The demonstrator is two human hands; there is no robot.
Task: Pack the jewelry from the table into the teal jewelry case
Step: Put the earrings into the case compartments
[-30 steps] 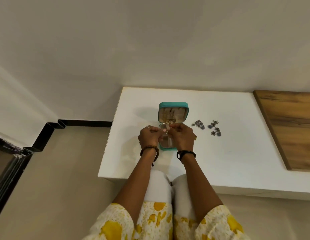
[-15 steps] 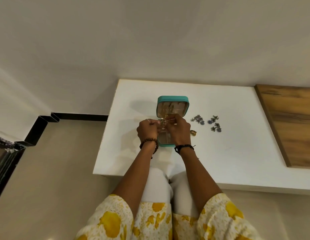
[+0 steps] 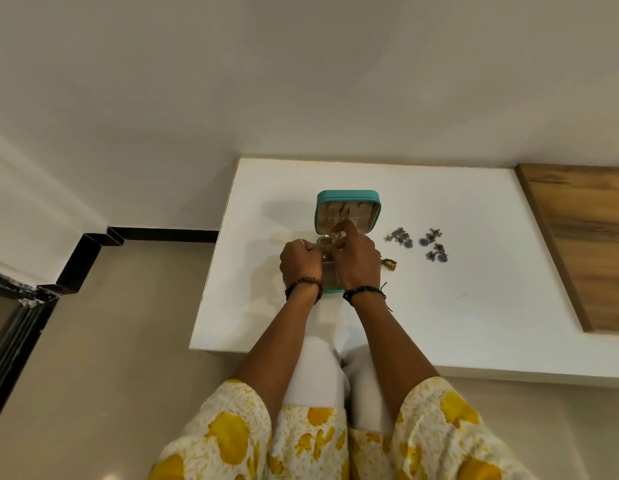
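Small gold piece [image 3: 335, 237] between both hands' curled fingers [image 3: 348, 227].

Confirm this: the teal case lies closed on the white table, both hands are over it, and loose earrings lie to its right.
Not quite. The head view shows the case open, its lid upright and the beige lining showing. The rest holds: it sits on the white table, the left hand and right hand are over it, and earrings lie to its right.
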